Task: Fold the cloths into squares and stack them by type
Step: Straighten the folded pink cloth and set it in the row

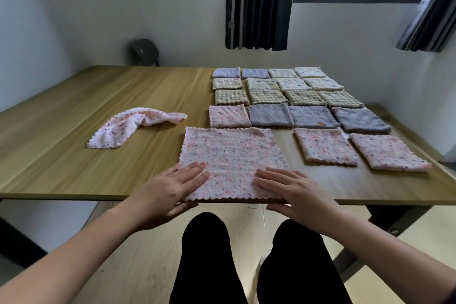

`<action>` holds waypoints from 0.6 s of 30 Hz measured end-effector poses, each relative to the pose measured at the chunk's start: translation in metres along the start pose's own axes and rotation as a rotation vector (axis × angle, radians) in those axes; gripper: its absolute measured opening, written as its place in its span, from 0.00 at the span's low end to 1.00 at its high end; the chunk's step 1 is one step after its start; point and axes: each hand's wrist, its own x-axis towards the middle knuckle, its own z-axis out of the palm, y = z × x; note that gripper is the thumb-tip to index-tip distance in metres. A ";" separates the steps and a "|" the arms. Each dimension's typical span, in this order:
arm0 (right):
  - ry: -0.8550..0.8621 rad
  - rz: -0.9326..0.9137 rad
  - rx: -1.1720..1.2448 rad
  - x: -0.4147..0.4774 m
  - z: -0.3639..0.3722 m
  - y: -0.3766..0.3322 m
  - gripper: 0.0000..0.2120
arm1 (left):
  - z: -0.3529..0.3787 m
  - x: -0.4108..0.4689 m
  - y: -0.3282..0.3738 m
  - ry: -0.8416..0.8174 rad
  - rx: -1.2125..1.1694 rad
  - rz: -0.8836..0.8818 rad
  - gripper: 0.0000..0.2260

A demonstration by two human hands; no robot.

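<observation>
- The left hand (170, 187) lies flat on the near left corner of the spread pink cloth (229, 155), fingers straight and a little splayed, with the thumb below the table edge. It grasps nothing that I can see.
- The right hand (293, 187) mirrors it on the near right corner, palm down and fingers straight.
- This cloth is a soft, speckled square with a scalloped hem. It lies unfolded, its near edge along the front edge of the wood-grain table (74, 155).
- A crumpled pink cloth (133, 126) of the same print lies twisted to the left, well apart.
- Folded pink squares (325, 145) lie to the right, with another just behind the spread cloth.
- Behind them lie rows of fluffy grey squares (312, 117), checked squares (267, 96), cream dotted squares (292, 84) and lilac squares (226, 72).
</observation>
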 end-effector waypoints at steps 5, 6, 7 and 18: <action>0.193 -0.036 0.241 -0.016 -0.001 0.003 0.14 | -0.001 -0.012 -0.001 0.133 -0.210 0.040 0.20; 0.231 -0.012 0.304 -0.018 -0.003 0.002 0.10 | -0.003 -0.015 0.001 0.180 -0.327 0.005 0.17; 0.261 0.039 0.388 -0.019 -0.006 0.001 0.08 | -0.007 -0.017 0.003 0.226 -0.462 -0.055 0.15; 0.163 0.861 0.978 0.072 -0.036 0.019 0.11 | -0.039 0.060 -0.023 0.286 -0.624 -0.818 0.10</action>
